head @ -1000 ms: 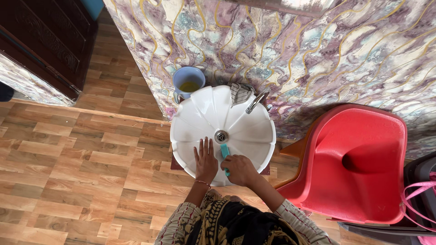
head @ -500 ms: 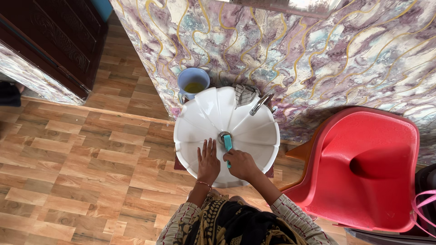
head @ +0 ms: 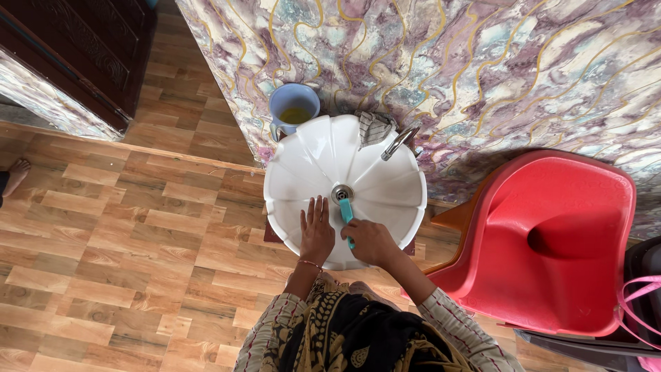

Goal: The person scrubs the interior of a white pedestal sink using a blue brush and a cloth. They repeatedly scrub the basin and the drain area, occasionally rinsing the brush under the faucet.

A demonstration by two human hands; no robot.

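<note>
A round white fluted washbasin (head: 313,153) stands against a marbled purple wall, with a metal drain (head: 341,193) in its middle and a chrome tap (head: 399,142) at the back right. My right hand (head: 372,242) is closed on the handle of a teal brush (head: 346,210), whose head lies just below the drain. My left hand (head: 316,231) rests flat, fingers spread, on the basin's near inner wall beside the brush. A grey checked cloth (head: 374,127) lies on the back rim.
A pale blue mug (head: 295,107) with yellowish liquid sits at the basin's back left. A red plastic chair (head: 551,241) stands close on the right. A dark wooden door (head: 82,48) is at the upper left, above wood-pattern flooring. Someone's bare foot (head: 15,172) shows at the left edge.
The brush moved up the basin wall to the drain, then slid back slightly. My left hand stayed flat on the basin. The view shifted a little; a foot appeared at the left.
</note>
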